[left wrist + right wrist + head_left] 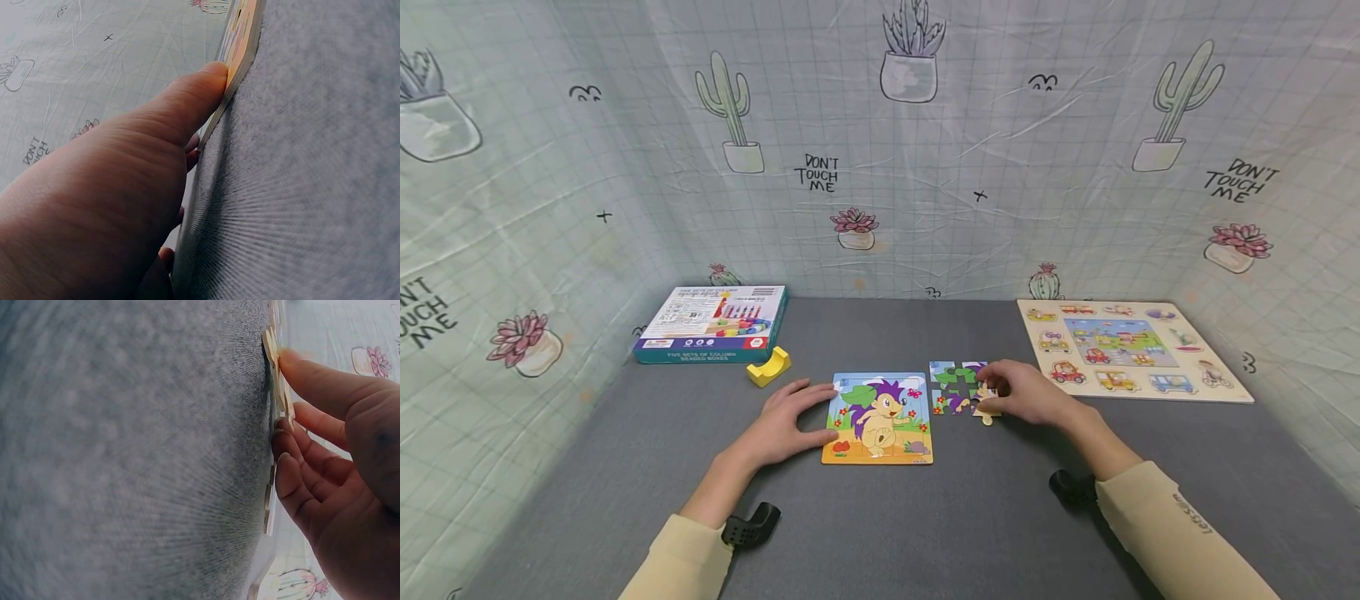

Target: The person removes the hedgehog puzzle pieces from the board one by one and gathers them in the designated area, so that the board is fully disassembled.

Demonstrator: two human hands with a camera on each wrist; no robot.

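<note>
A square hedgehog puzzle board (pixel 877 418) lies flat on the table in the head view. My left hand (pixel 790 423) rests at its left side, thumb and fingers spread and touching the edge; up close, the thumb (pixel 187 94) lies against the board's rim. To the right of the board, my right hand (pixel 1026 393) pinches a jigsaw piece (pixel 284 394) between thumb and fingertips, tilted a little off the table. Several loose jigsaw pieces (pixel 944 377) lie beside that hand, partly linked. The fingers cover part of the held piece.
A blue-edged toy box (pixel 711 325) lies at the back left, with a yellow curved block (pixel 769 367) at its front corner. At the back right lies a wooden vehicle puzzle board (pixel 1131 350). A printed cloth backdrop (pixel 925 225) rises behind the grey table (pixel 880 533).
</note>
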